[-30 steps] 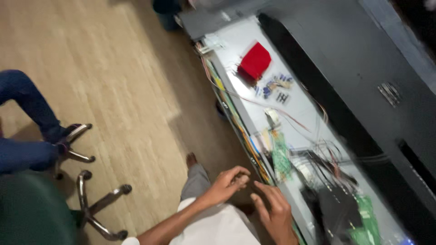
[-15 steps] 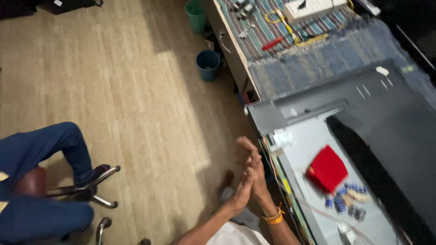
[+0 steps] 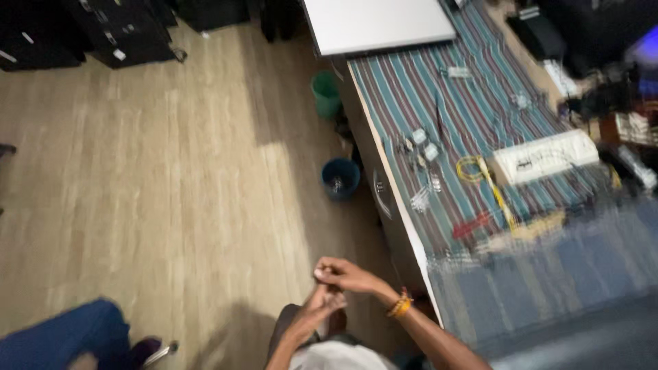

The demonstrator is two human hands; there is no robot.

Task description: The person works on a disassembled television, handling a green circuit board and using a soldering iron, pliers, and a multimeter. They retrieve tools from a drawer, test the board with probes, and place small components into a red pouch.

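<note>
Both hands are brought together in front of the lap, off the bench: the right hand (image 3: 348, 274), with a beaded orange bracelet (image 3: 399, 305) at the wrist, is laid over the fingertips of the left hand (image 3: 317, 310). Fingers are curled in and touching. Whether some tiny part is pinched between them can't be told, it's all too blurred.

Looks like fiddly fingertip work is being done, tbh. For any next move, a steadier look at the fingertips is needed.

Just to the right, a striped cloth bench (image 3: 411, 103) is seen, with small clear connectors (image 3: 419, 145), a yellow cable coil (image 3: 469, 168), a red-handled tool (image 3: 473, 225) and a long white box (image 3: 545, 157) spread over it. A blue bucket (image 3: 340, 179) is parked on the wooden floor (image 3: 171, 192).
</note>
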